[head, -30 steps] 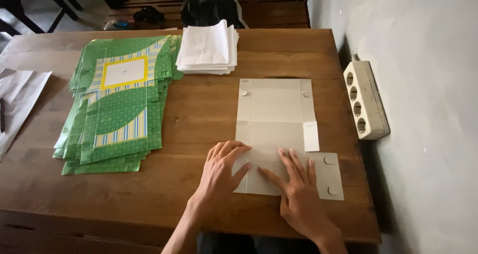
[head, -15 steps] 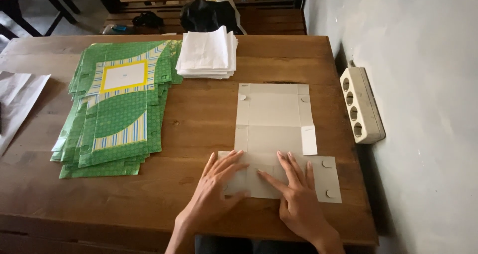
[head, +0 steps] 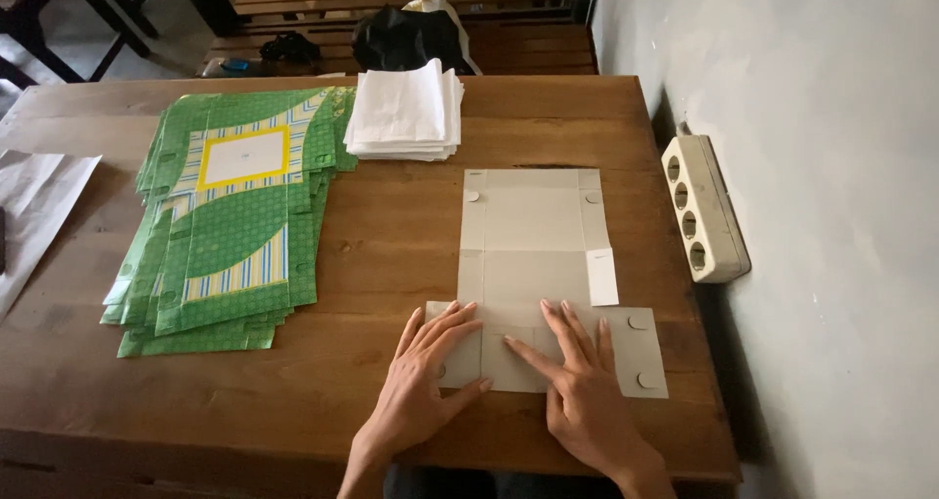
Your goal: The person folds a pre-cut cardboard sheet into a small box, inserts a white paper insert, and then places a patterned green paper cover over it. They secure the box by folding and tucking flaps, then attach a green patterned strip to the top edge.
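A flat grey cardboard box blank (head: pixel 533 235) lies printed side down on the wooden table (head: pixel 391 264), reaching from the middle toward the near edge. My left hand (head: pixel 425 382) presses flat on its near left flap, fingers spread. My right hand (head: pixel 577 386) presses on the near middle panel, fingers spread and pointing away from me. Neither hand grips anything. A small white tab (head: pixel 602 276) sticks out at the blank's right side.
A stack of green printed box blanks (head: pixel 225 215) lies at the left. Folded white paper sheets (head: pixel 406 113) are piled at the back centre. A beige power strip (head: pixel 702 205) sits by the wall at right. White paper (head: pixel 34 205) lies at the far left.
Both hands stay flat on the near end of the grey blank, having shifted only slightly. The camera view has tilted a little.
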